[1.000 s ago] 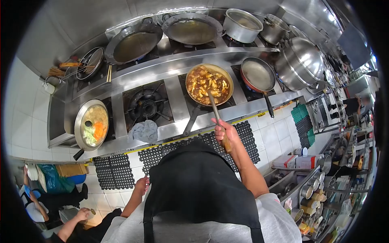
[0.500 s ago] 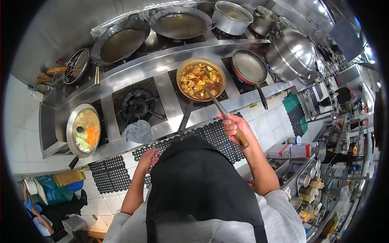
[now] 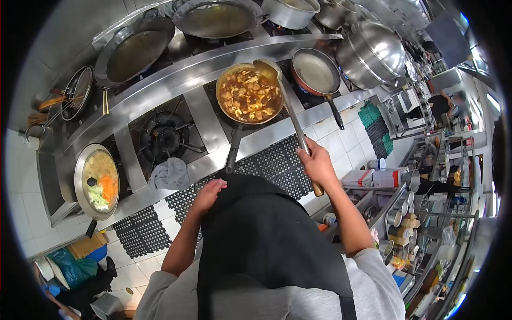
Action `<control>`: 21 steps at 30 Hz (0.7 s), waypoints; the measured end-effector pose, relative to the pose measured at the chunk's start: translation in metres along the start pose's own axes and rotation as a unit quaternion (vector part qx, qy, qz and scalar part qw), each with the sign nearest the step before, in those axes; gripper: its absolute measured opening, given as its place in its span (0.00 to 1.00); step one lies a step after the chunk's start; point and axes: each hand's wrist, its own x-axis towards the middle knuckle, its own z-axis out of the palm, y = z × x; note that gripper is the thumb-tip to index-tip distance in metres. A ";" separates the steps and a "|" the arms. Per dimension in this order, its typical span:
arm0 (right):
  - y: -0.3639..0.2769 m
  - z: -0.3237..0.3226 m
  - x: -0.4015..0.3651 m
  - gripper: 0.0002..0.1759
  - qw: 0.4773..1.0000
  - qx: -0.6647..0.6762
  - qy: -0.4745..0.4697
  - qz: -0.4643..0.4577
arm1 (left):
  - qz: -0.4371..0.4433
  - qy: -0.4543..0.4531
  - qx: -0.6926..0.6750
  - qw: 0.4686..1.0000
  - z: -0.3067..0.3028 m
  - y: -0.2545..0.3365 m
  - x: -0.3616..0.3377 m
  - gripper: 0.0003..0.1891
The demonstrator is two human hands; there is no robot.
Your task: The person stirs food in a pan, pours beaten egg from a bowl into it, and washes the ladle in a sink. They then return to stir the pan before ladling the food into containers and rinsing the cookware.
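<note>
My right hand (image 3: 318,162) is closed round the long handle of a ladle (image 3: 292,112), whose wooden end sticks out below the fist. The ladle's bowl rests at the far right rim of a frying pan (image 3: 233,149), tilted. Chunky pieces in brown sauce (image 3: 249,96) fill that pan, which sits on a front burner with its dark handle toward me. Nothing is in my left hand (image 3: 210,195), held in front of the black apron (image 3: 261,234) with fingers stretched out, apart from the pan handle.
Left of the pan are a bare burner (image 3: 166,136), a grey cloth (image 3: 169,174) and a lidded pan of vegetables (image 3: 97,184). To the right stand a red pan (image 3: 316,74) and a large steamer (image 3: 370,56). Woks (image 3: 136,56) line the back. Another person is at lower left.
The ladle has come out of the food to the pan's far right rim, its bowl now showing. My left hand has risen slightly and its fingers have straightened. The view has shifted.
</note>
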 end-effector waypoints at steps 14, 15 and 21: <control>0.010 0.018 -0.021 0.18 0.830 0.497 -0.151 0.203 | -0.022 -0.016 -0.062 0.998 -0.020 0.004 0.009 0.29; 0.011 0.015 -0.021 0.20 0.808 0.529 -0.171 0.195 | -0.027 -0.016 -0.060 0.998 -0.021 0.003 0.007 0.29; -0.016 -0.003 -0.042 0.22 0.822 0.528 -0.170 0.128 | -0.046 -0.023 -0.056 0.997 -0.023 -0.005 0.001 0.29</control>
